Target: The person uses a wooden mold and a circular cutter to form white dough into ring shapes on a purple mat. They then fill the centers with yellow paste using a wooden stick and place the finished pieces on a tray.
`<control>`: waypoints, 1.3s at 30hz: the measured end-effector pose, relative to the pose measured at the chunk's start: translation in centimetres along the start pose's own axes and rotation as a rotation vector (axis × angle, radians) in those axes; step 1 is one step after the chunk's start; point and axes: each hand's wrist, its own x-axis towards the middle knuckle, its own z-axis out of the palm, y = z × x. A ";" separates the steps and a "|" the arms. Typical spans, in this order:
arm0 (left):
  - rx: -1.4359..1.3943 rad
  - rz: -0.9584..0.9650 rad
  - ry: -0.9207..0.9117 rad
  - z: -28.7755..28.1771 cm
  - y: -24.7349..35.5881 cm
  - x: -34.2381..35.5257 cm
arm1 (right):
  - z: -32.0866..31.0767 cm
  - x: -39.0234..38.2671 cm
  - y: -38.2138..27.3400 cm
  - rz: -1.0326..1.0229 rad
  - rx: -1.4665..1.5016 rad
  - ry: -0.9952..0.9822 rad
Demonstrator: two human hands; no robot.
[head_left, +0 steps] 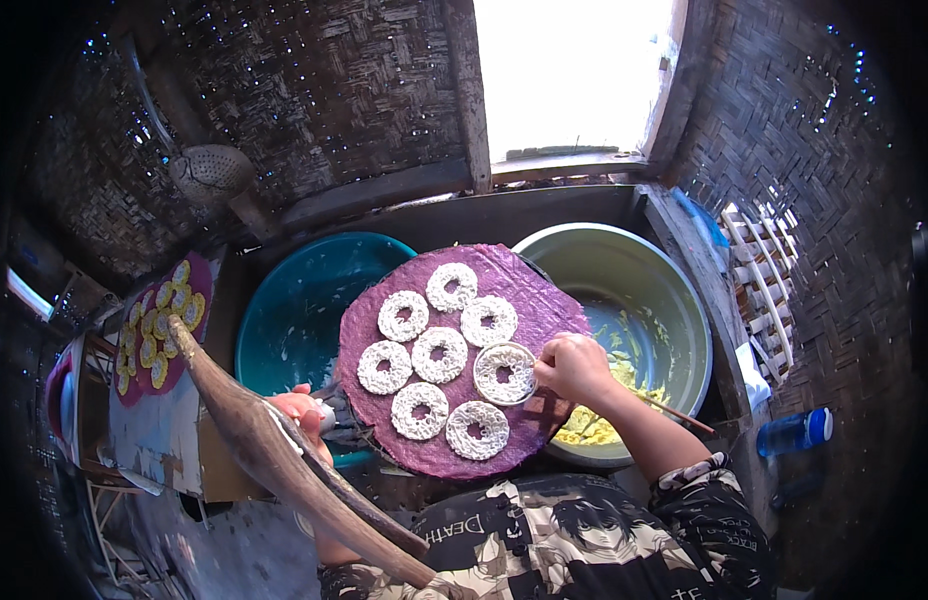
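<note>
Seven white rings (424, 362) lie free on the purple mat (549, 310), right hand (576, 367) pinching the mould (532, 372) round an unreleased eighth (489, 376), left hand (302, 408) curled at a white lump (328, 413) mat-left.

Person in a black-and-cream printed fabric shirt (529, 530).
Pale lettering and comic-style figures cover its front; the loose right sleeve (709, 515), in matching print, ends near the elbow, leaving the right forearm (649, 435) and right hand (576, 368) bare.
</note>
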 end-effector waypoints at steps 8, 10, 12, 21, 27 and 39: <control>-0.111 -0.078 -0.055 -1.2 0.3 -0.4 | -4.8 2.2 2.4 0.132 -0.206 0.203; -0.209 -0.128 -0.078 -1.6 0.1 -0.3 | -4.7 2.7 2.8 0.134 -0.247 0.178; -0.347 -0.128 -0.123 -1.7 -0.1 -0.3 | -4.1 2.9 2.9 0.160 -0.267 0.118; -0.140 -0.023 -0.341 -3.4 -0.5 -0.1 | -5.1 2.1 1.9 0.171 -0.334 0.052; 0.444 0.140 -0.501 3.8 1.5 2.2 | -11.7 1.5 -8.1 -0.668 0.160 0.394; -0.086 -0.294 -1.153 1.2 9.3 8.9 | -14.3 -9.0 -22.5 -1.273 -0.001 0.279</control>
